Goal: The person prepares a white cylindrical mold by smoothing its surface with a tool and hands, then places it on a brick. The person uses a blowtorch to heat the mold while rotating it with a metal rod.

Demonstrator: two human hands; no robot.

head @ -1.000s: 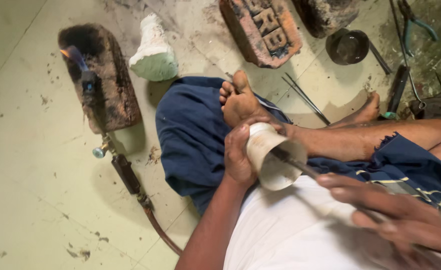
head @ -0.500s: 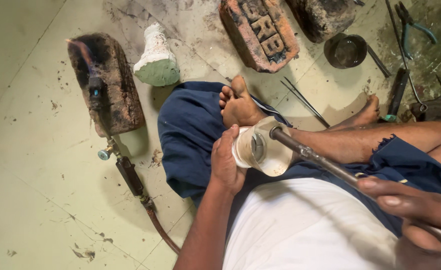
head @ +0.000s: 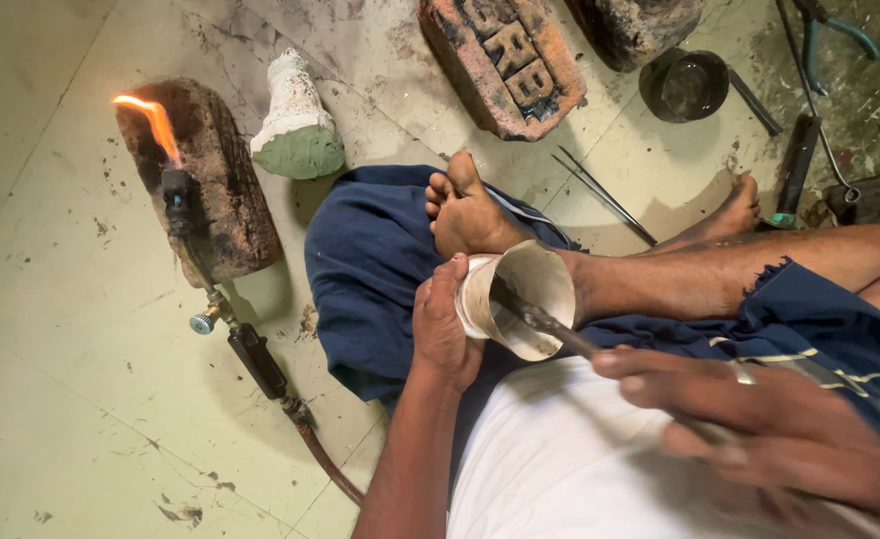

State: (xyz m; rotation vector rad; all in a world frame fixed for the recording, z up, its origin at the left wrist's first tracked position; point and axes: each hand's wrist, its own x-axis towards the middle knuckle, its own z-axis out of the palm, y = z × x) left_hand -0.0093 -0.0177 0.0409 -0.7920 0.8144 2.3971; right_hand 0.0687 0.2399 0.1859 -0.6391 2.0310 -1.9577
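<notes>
I sit cross-legged on the floor. My left hand (head: 445, 329) grips a small whitish cup-shaped pot (head: 520, 299), tilted so its mouth faces me. A thin metal rod (head: 550, 324) reaches into the pot's mouth, and my right hand (head: 769, 429), close to the camera and blurred, is shut on the rod's near end. My bare foot (head: 465, 210) rests on dark blue cloth (head: 370, 260) just beyond the pot.
A lit gas torch (head: 180, 195) with an orange flame lies on a scorched brick (head: 205, 175) at left, and its hose (head: 300, 419) runs toward me. A white and green lump (head: 298, 125), a red brick (head: 505, 60), a small dark bowl (head: 684, 85), tweezers (head: 604, 195) and pliers (head: 829, 30) lie beyond.
The pot has tilted and turned in my left hand, and the rod now reaches into its mouth. My right hand has shifted along the rod.
</notes>
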